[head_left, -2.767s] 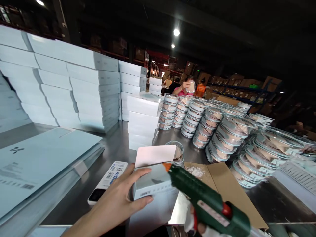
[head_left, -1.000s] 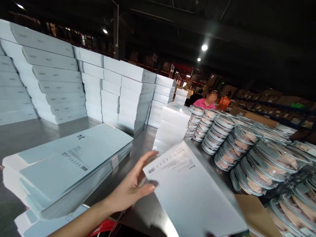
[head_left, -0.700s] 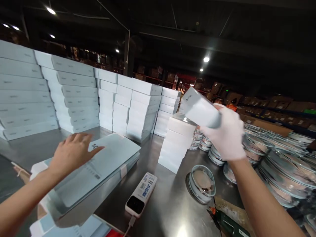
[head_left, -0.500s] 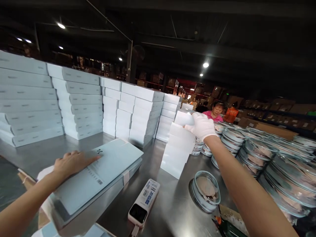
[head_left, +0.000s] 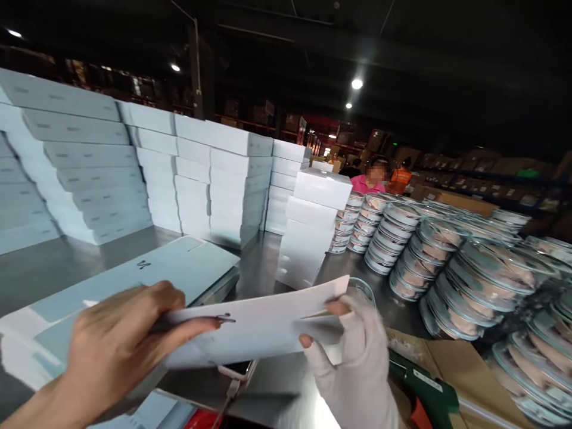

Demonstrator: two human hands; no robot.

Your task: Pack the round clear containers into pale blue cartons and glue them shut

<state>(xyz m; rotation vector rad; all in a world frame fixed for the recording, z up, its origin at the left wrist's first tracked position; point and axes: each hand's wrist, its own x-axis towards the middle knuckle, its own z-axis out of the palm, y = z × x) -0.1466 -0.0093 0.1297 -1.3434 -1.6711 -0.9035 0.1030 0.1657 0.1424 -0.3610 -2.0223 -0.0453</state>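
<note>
Head view: both hands grip one flat carton (head_left: 254, 325) above the table (head_left: 89, 256), left hand (head_left: 120, 339) fingers clamped on its left edge, gloved right hand (head_left: 353, 351) pinching its right.

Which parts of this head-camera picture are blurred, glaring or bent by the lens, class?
Head view: the bare left hand and gloved right hand are motion-blurred, as is the flat carton they hold; ceiling lamps glare against a dark roof; box stacks bow outward at the edges.
</note>
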